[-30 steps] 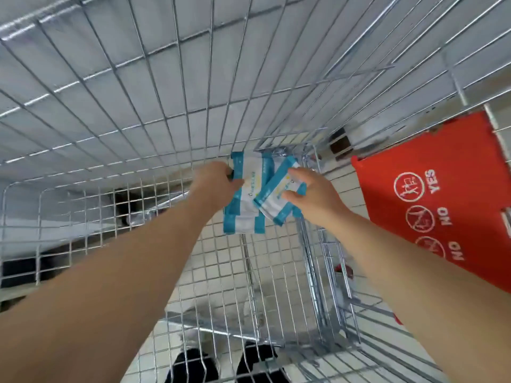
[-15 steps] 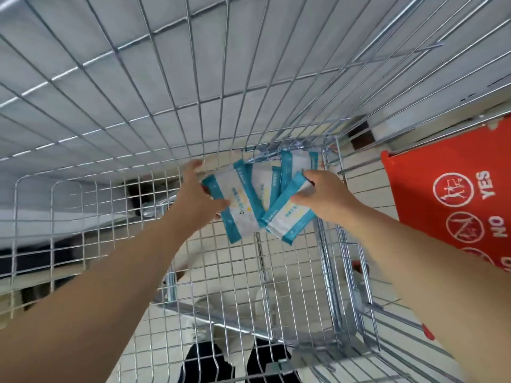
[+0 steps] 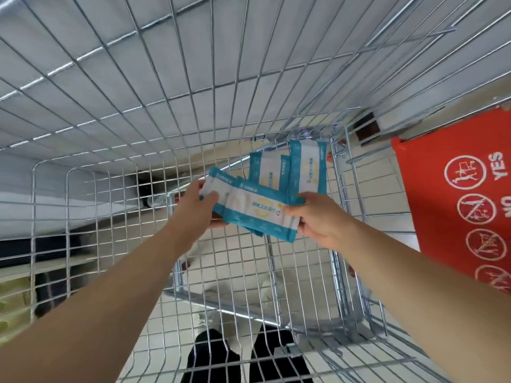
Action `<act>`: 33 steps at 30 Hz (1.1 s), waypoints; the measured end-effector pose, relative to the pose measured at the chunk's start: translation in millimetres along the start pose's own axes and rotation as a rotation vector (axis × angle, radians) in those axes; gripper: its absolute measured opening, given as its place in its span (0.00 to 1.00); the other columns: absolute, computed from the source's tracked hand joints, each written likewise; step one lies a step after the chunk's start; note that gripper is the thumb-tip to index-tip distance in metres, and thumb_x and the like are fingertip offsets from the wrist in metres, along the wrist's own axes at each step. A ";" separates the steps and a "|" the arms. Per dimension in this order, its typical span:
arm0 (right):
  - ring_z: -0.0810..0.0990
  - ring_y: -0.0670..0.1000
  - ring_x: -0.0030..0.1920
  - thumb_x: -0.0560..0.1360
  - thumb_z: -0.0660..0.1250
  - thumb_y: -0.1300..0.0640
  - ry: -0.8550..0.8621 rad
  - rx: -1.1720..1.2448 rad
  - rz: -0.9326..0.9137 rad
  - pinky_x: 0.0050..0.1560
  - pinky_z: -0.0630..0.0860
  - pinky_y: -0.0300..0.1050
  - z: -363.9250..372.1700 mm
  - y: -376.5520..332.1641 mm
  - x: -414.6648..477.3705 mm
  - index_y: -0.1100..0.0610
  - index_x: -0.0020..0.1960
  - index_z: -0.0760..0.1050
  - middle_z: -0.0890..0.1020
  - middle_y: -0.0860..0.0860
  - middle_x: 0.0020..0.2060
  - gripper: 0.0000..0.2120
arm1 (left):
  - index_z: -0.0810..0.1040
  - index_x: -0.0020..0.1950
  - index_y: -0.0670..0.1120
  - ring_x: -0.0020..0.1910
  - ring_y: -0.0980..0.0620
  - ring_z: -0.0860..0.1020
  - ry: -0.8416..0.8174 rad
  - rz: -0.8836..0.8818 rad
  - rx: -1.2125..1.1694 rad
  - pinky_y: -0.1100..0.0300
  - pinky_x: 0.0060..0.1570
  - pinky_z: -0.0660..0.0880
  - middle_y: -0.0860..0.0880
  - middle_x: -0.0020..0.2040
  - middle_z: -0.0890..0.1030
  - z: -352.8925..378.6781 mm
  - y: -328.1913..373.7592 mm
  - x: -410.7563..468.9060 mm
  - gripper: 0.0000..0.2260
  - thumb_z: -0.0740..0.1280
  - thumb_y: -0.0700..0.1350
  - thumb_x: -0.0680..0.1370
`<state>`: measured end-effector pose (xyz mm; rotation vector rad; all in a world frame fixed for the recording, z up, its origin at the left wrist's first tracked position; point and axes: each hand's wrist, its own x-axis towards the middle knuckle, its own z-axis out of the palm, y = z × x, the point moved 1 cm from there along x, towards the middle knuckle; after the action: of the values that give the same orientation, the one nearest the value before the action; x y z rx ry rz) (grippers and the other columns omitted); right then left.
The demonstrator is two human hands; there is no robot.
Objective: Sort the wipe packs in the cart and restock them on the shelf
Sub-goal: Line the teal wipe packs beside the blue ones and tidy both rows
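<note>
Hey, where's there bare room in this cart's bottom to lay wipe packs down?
The cart's wire floor is bare below the held packs, between both forearms, toward the near wall. Crowded: the far right corner, where two more packs stand leaning, and just before it the left hand and right hand grip the held packs.

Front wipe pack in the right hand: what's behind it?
A second pack, gripped by the left hand, overlaps behind the front pack; two more packs stand upright farther back. Their lower ends hide behind it and the right hand; support unclear.
</note>
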<state>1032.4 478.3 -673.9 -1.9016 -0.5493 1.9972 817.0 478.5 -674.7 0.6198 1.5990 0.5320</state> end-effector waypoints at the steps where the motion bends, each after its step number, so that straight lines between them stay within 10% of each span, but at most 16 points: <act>1: 0.82 0.55 0.51 0.75 0.66 0.70 0.000 0.007 -0.019 0.52 0.79 0.49 4.8 0.3 -0.2 0.59 0.48 0.75 0.82 0.58 0.51 0.07 | 0.70 0.60 0.46 0.47 0.47 0.83 -0.041 0.019 0.056 0.54 0.40 0.82 0.45 0.53 0.79 1.0 -1.3 -0.6 0.09 0.63 0.45 0.80; 8: 0.77 0.42 0.40 0.76 0.66 0.57 0.358 -0.369 -0.303 0.35 0.71 0.31 5.0 -2.9 7.6 0.56 0.56 0.78 0.79 0.46 0.46 0.09 | 0.73 0.58 0.47 0.48 0.51 0.82 0.086 0.116 0.176 0.57 0.42 0.82 0.50 0.51 0.81 -17.5 2.1 1.8 0.17 0.74 0.40 0.72; 12: 0.80 0.53 0.53 0.75 0.67 0.59 0.432 -0.377 -0.339 0.56 0.76 0.45 12.9 -4.2 19.5 0.61 0.59 0.78 0.82 0.54 0.54 0.13 | 0.73 0.58 0.45 0.51 0.47 0.82 0.169 0.147 0.230 0.49 0.48 0.81 0.47 0.54 0.81 -44.3 4.0 8.9 0.17 0.74 0.42 0.72; 20: 0.79 0.52 0.35 0.70 0.73 0.56 0.466 -0.404 -0.308 0.32 0.72 0.40 28.1 -15.0 36.1 0.60 0.40 0.81 0.83 0.54 0.35 0.07 | 0.73 0.58 0.47 0.43 0.59 0.78 0.169 0.195 0.287 0.72 0.29 0.74 0.52 0.48 0.78 -47.3 7.2 9.7 0.14 0.72 0.42 0.75; 26: 0.81 0.54 0.45 0.75 0.67 0.61 0.577 -0.331 -0.441 0.40 0.79 0.46 11.7 -26.5 24.3 0.59 0.47 0.75 0.81 0.53 0.44 0.02 | 0.73 0.62 0.46 0.50 0.50 0.81 0.106 0.110 0.250 0.55 0.46 0.79 0.49 0.53 0.80 -47.8 7.0 10.8 0.21 0.74 0.43 0.72; 33: 0.75 0.52 0.43 0.77 0.61 0.65 0.643 -0.562 -0.391 0.33 0.72 0.38 -26.0 -35.4 34.4 0.63 0.53 0.76 0.78 0.55 0.47 0.07 | 0.67 0.64 0.46 0.45 0.53 0.79 0.078 0.127 0.432 0.58 0.38 0.79 0.48 0.54 0.77 -24.4 16.3 15.2 0.22 0.72 0.42 0.74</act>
<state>1055.5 527.3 -687.5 -2.3462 -1.2484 0.9583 793.0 501.2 -672.5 1.0393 1.7715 0.3039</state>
